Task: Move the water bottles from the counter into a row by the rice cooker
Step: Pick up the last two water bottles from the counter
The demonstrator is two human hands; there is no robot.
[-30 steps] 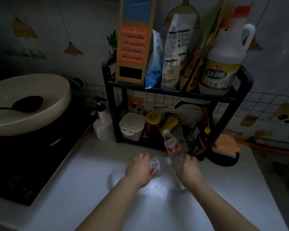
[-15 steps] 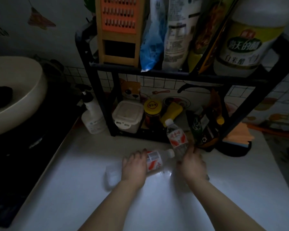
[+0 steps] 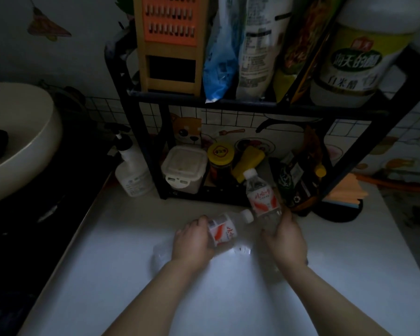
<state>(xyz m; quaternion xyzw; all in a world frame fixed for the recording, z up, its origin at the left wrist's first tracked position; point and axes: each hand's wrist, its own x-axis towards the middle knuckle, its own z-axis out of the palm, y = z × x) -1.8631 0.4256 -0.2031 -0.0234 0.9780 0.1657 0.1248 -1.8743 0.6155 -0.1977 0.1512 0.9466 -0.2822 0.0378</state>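
Observation:
Two clear water bottles with red-and-white labels and white caps are in my hands over the white counter (image 3: 107, 275). My left hand (image 3: 192, 241) grips one water bottle (image 3: 226, 230) tilted almost flat, its cap pointing right. My right hand (image 3: 285, 241) holds the second water bottle (image 3: 262, 195) more upright, cap leaning up and left, just in front of the black rack (image 3: 143, 151). The two bottles nearly touch near the left bottle's cap. No rice cooker is in view.
The black rack carries an orange grater (image 3: 170, 42), bags and a large vinegar jug (image 3: 359, 57) above, with a white box (image 3: 183, 167), jar and sauce bottles below. A pump bottle (image 3: 132, 170) stands left of it. A cream wok (image 3: 17, 141) sits on the dark stove at left.
The view has moved closer and down toward the rack. Both hands still hold their bottles; the left bottle has tipped flatter, and the hands stay in about the same spot on the counter.

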